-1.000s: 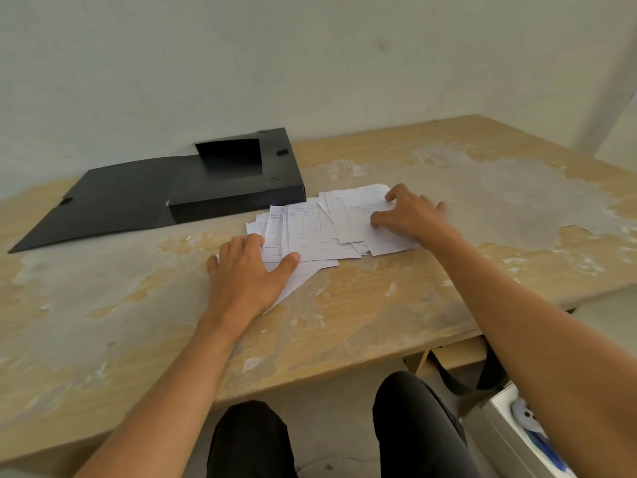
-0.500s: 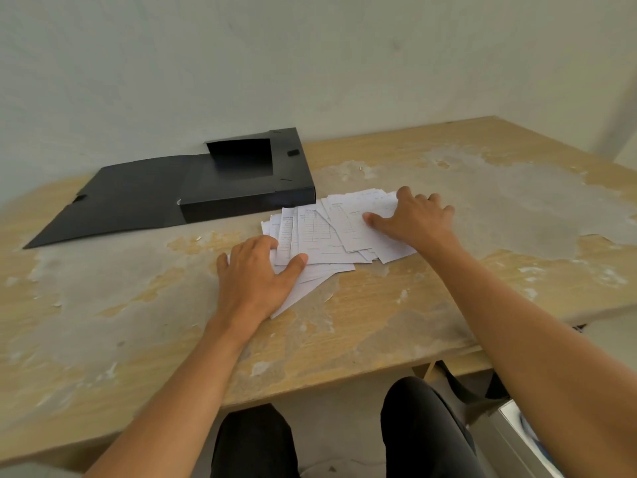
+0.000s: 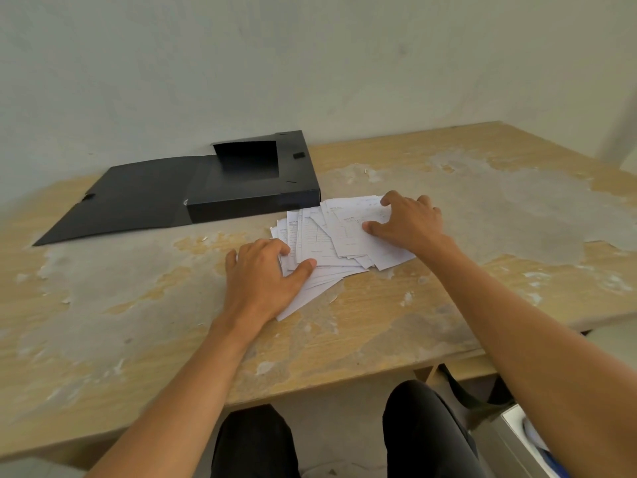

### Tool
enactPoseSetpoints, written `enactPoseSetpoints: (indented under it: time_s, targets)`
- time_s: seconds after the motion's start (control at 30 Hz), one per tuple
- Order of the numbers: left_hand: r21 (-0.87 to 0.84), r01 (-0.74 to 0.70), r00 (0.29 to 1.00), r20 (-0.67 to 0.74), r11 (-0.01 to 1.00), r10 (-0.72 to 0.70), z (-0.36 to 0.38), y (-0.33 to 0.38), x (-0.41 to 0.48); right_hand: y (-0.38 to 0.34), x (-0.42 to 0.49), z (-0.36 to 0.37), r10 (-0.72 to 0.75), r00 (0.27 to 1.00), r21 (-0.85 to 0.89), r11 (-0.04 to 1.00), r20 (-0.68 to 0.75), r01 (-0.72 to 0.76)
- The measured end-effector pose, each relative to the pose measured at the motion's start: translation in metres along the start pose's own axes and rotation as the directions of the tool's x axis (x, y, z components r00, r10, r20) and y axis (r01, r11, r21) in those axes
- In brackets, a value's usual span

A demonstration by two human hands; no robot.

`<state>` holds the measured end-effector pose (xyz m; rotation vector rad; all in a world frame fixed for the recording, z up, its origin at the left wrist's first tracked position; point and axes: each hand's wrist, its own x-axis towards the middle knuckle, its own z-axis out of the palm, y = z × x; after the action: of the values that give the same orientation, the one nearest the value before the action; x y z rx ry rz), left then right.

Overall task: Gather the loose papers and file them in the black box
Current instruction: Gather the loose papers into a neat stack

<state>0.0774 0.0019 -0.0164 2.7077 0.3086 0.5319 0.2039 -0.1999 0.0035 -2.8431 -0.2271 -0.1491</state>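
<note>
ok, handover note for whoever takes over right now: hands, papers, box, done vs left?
Left hand: flat on the left edge of the loose papers, nothing gripped.
Right hand: fingers spread on the pile's right side, pressing, not gripping.
Papers: fanned, overlapping, on the table just in front of the black box.
Box: lid open flat to the left, tray looks empty.
Done: sheets pulled into one loose pile.
Left: square the stack, lift it, place in box.

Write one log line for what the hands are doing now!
left hand: flat on fanned white printed papers | right hand: on papers | open black file box: empty
</note>
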Motion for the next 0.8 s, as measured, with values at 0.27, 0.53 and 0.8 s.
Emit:
enactPoseSetpoints:
  time_s: [0.27,0.53,0.8]
  targets:
    - [-0.008,-0.014,1.000,0.000,1.000,0.014,-0.003,0.002,-0.003,-0.012,-0.011,0.001,0.120,0.993,-0.065,0.990,-0.018,-0.121]
    - [-0.039,-0.052,0.998,0.023,0.998,0.053,-0.005,0.000,-0.006,-0.013,-0.016,-0.005,0.056,0.996,-0.003,0.998,0.064,-0.056]
    - [-0.052,-0.081,0.995,0.054,0.995,0.084,-0.009,0.002,-0.008,-0.020,-0.018,-0.002,0.002,0.998,0.069,0.998,0.055,-0.005]
